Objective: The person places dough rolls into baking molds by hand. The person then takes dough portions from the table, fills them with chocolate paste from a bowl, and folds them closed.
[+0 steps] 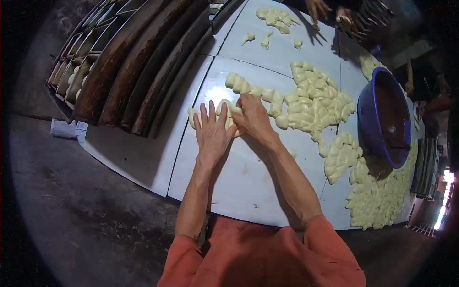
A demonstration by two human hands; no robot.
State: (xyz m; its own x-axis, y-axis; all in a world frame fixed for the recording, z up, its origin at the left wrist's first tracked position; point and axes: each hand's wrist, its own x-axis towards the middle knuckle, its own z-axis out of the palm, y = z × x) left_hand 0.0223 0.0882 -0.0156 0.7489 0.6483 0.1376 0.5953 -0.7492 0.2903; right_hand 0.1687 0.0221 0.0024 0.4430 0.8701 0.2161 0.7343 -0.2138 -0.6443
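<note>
Pale yellow dough lies under my hands on the white tabletop. My left hand rests flat over it with fingers spread, and dough shows between and beside the fingers. Close by on the right, my right hand has its fingers curled down on the edge of the same dough; its fingertips are partly hidden. Just beyond my hands runs a row of joined dough pieces. It leads right into a broad cluster of dough pieces.
Dark curved trays are stacked at the upper left, beside a rack holding dough balls. A purple basin stands at the right, near more dough pieces. Another person's hand reaches in at the far edge, near small dough scraps.
</note>
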